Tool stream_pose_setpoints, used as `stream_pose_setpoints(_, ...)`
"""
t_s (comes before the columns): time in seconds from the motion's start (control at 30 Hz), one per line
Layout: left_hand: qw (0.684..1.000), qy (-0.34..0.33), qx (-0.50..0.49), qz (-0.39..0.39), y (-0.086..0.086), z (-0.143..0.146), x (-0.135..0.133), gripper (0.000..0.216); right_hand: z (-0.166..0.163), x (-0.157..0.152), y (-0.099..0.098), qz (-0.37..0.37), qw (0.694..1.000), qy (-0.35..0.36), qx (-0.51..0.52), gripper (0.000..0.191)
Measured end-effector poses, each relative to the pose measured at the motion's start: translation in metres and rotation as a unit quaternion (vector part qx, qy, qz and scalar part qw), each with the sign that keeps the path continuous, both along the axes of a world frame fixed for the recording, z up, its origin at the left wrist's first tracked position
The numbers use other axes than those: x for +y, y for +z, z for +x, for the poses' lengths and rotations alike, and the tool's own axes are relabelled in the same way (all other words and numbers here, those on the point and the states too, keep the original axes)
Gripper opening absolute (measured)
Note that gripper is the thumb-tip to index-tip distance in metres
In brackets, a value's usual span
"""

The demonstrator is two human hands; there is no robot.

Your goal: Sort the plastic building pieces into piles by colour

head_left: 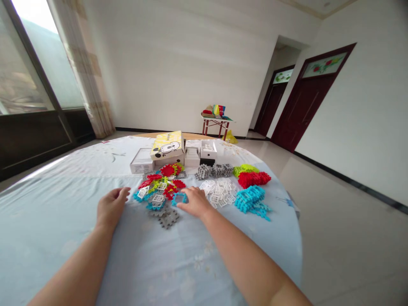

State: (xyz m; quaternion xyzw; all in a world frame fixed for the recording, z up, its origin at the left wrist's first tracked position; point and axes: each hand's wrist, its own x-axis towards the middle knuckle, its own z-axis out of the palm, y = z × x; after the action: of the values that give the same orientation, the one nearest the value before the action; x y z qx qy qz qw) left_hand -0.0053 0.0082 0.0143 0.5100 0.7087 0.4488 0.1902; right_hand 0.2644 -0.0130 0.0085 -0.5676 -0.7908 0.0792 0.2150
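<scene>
My right hand (195,201) pinches a blue square-framed building piece (175,202) between thumb and fingers, at the right side of a mixed pile. That pile holds red gear-edged pieces (168,170), white window-like pieces (158,199), blue and lime ones, and grey toothed plates (168,218) at its near edge. My left hand (111,207) rests on the cloth left of the pile, fingers loosely bent and a little apart, holding nothing I can see. Right of my right hand lies a heap of white window pieces (220,192).
Sorted blue pieces (250,199), red pieces (254,179), lime pieces (245,169) and grey pieces (222,170) lie at the right. Behind stand a yellow cartoon box (168,144) and white boxes (142,160). The round table has a pale blue cloth (153,267).
</scene>
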Motion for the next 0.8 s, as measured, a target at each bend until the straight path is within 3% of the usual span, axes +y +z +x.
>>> stream_pose_setpoints(0.17,1.0,0.006,0.001,-0.013,0.003,0.002,-0.001,0.045,0.0,-0.001,0.001,-0.025,0.999,0.028,-0.012,0.051)
stream_pose_setpoints(0.33,0.999,0.015,0.017,-0.026,-0.001,-0.003,0.005,0.042,0.032,-0.006,0.018,0.008,0.999,-0.024,0.027,0.063)
stream_pose_setpoints(0.57,0.998,0.021,0.035,-0.046,-0.003,-0.004,0.005,0.042,0.16,-0.02,0.042,0.057,0.982,-0.169,0.058,0.062)
stream_pose_setpoints(0.7,0.996,0.04,0.069,-0.045,-0.013,-0.01,0.014,0.042,0.232,-0.027,0.038,0.057,0.954,-0.291,0.049,0.06)
stream_pose_setpoints(0.8,0.994,0.049,0.095,-0.014,-0.024,-0.016,0.022,0.042,0.269,-0.029,0.032,0.022,0.942,-0.33,0.055,0.056)
